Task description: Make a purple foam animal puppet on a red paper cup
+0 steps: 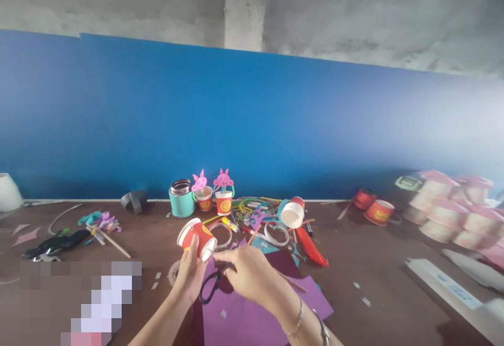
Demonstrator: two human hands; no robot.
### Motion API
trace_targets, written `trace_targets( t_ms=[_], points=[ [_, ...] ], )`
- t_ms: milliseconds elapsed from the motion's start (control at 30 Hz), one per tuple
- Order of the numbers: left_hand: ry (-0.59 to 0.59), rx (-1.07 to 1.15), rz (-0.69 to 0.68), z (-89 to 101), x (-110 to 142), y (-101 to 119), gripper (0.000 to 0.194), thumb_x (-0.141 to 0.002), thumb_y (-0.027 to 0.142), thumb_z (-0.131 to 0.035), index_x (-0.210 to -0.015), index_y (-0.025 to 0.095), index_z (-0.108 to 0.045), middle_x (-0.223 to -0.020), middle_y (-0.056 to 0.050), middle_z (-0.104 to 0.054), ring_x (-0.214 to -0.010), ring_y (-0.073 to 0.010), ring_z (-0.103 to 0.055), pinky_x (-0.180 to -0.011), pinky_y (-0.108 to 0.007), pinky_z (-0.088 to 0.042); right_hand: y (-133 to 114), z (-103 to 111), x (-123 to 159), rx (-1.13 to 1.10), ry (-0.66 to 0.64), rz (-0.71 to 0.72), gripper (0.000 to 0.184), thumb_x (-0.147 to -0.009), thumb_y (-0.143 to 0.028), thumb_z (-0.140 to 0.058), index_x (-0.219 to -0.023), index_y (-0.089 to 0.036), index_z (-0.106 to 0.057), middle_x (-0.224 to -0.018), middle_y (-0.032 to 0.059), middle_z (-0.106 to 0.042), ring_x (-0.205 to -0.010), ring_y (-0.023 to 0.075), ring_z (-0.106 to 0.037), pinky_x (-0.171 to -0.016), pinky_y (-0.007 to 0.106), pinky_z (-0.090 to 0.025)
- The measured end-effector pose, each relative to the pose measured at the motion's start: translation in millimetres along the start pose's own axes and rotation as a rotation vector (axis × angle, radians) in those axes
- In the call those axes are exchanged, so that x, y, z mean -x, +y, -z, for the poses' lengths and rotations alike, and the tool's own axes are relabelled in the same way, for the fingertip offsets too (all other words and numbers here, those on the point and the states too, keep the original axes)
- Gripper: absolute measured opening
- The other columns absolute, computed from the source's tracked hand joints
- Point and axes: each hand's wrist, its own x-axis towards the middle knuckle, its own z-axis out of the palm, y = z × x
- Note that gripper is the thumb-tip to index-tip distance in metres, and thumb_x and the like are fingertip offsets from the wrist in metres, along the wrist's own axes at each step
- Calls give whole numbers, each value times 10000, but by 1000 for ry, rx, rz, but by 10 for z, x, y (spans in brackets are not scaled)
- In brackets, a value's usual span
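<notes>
My left hand (pixel 189 272) is wrapped round a red and white paper cup (pixel 196 234), which is tilted on its side. The cup's white base faces right, toward my right hand. In my right hand (pixel 248 270) is a pair of scissors with black loop handles (pixel 210 288); its blades are hidden. My right index finger stretches out to the edge of the cup's base and seems to touch it. Below both hands lie purple sheets (pixel 244 320). A roll of tape (pixel 173 272) sits just beside my left wrist, partly covered.
Behind my hands stand a teal jar (pixel 181 199) and two cups with pink animal figures (pixel 223 179). Coloured pipe cleaners (pixel 252 207), white tape rolls (pixel 276 233) and a red strip (pixel 312 247) lie to their right. A power strip (pixel 443 285) and stacked pink-topped cups (pixel 452 207) are far right.
</notes>
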Motion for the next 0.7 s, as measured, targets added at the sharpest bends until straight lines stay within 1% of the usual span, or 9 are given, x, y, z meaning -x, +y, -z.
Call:
trace_targets(
  t_ms=[67,133,233,333,433,467,533,633,700],
  points=[
    [8,-13,-19,16,-4,-26,396,-709,439,-703,-985,170,-612,-803,-28,-709,-811,-198,-673,-751,-282,-508,-40,-9,31,-5,15,-15,460,-756,-95,-463,-1130,-305,-628,-934,22,-721,-856,181,-647,-767,258,-440],
    [11,-26,-35,31,-14,-36,395,-710,442,-700,-985,172,-613,-796,-21,-709,-808,-190,-670,-764,-282,-504,-7,-63,-5,-191,-30,-83,351,-815,-160,-440,-1086,-248,-645,-764,35,-709,-690,160,-650,-644,229,-461],
    [-66,-14,-74,46,-33,-25,397,-719,462,-685,-984,172,-623,-868,-25,-712,-855,-176,-657,-807,-264,-488,121,-147,-126,-576,-198,-283,334,-877,-233,-372,-1103,-167,-609,-509,-11,-583,-371,99,-505,-421,187,-406],
    [-91,1,-84,57,-48,-13,398,-714,468,-687,-968,168,-628,-878,-23,-712,-842,-170,-655,-806,-255,-487,201,-154,-188,-744,-284,-361,361,-889,-229,-340,-1154,-141,-569,-474,-34,-535,-309,73,-443,-375,165,-369],
    [-67,5,-61,56,-49,-26,406,-710,464,-693,-972,160,-628,-858,-34,-712,-806,-179,-663,-771,-268,-504,150,-86,-120,-524,-232,-269,351,-879,-216,-347,-1092,-160,-619,-524,-4,-593,-375,95,-509,-425,183,-404],
    [-53,2,-48,51,-45,-35,400,-708,456,-698,-968,160,-629,-850,-37,-712,-798,-182,-667,-762,-274,-510,112,-59,-81,-389,-186,-195,343,-868,-203,-362,-1064,-182,-642,-588,15,-639,-451,114,-563,-478,197,-429],
    [-40,-2,-18,34,-29,-59,383,-709,432,-706,-969,161,-628,-839,-38,-714,-780,-183,-672,-756,-282,-518,33,-17,-8,-108,-73,-38,377,-798,-127,-439,-1085,-255,-646,-842,31,-710,-755,167,-652,-684,228,-454],
    [-81,-2,12,0,3,-85,391,-716,413,-705,-992,148,-626,-822,-41,-715,-733,-181,-673,-760,-296,-522,-41,3,46,139,-55,-42,495,-722,-62,-466,-1133,-287,-627,-946,45,-711,-911,210,-638,-771,256,-425],
    [-93,6,19,-16,22,-86,416,-713,432,-701,-994,135,-627,-827,-55,-716,-740,-195,-674,-776,-313,-518,-49,0,45,126,-70,-55,481,-723,-64,-458,-1122,-267,-632,-933,54,-712,-901,208,-642,-760,251,-425]
  ],
)
